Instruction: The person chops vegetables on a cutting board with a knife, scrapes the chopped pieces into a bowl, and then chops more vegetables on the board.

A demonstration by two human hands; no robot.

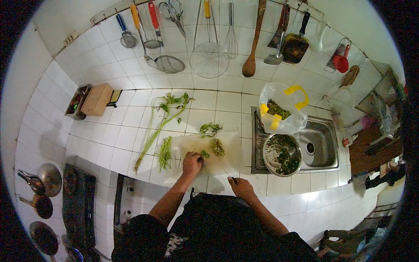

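The left hand [192, 162] rests on the cutting board [192, 144], its fingers curled narrow and pressing down on a small bunch of greens [205, 153]. Just beside it lies a heap of chopped greens [218, 147]. The right hand [241, 187] is at the near edge of the bench [109, 135], fingers closed around a knife [230, 176] — only a short dark part is visible. Long green stalks [153, 133] lie left of the board. In the sink [325, 150] stands a metal bowl [283, 154] with leaves, a plastic bag [281, 109] behind it.
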